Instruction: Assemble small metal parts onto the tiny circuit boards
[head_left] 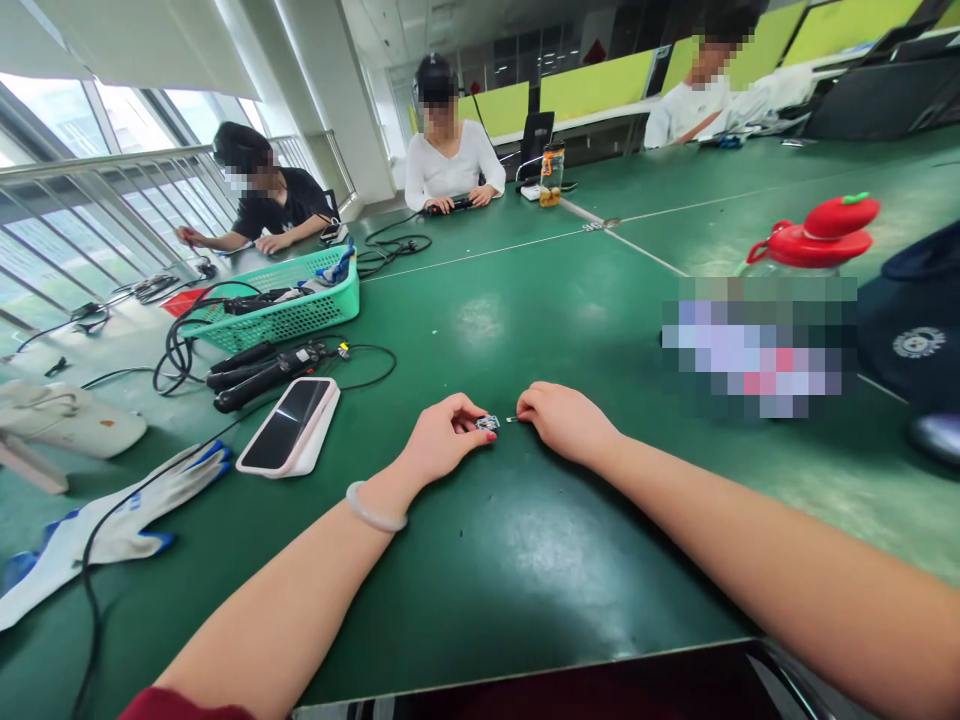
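While a small metallic part [488, 423] is pinched between thumb and finger of the left hand [442, 435], over the green table [457, 600], the right hand [568, 422] grips a tiny pale piece [511, 419] just beside it. Leftward lies a phone [289, 428]; beyond the phone are black tools [262, 380] and a green basket [300, 315].

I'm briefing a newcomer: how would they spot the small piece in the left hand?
On the green table, find the left hand, the one with the pale bangle. The small piece pokes from its grip, mottled and chunkier than the slim strip at the right hand.
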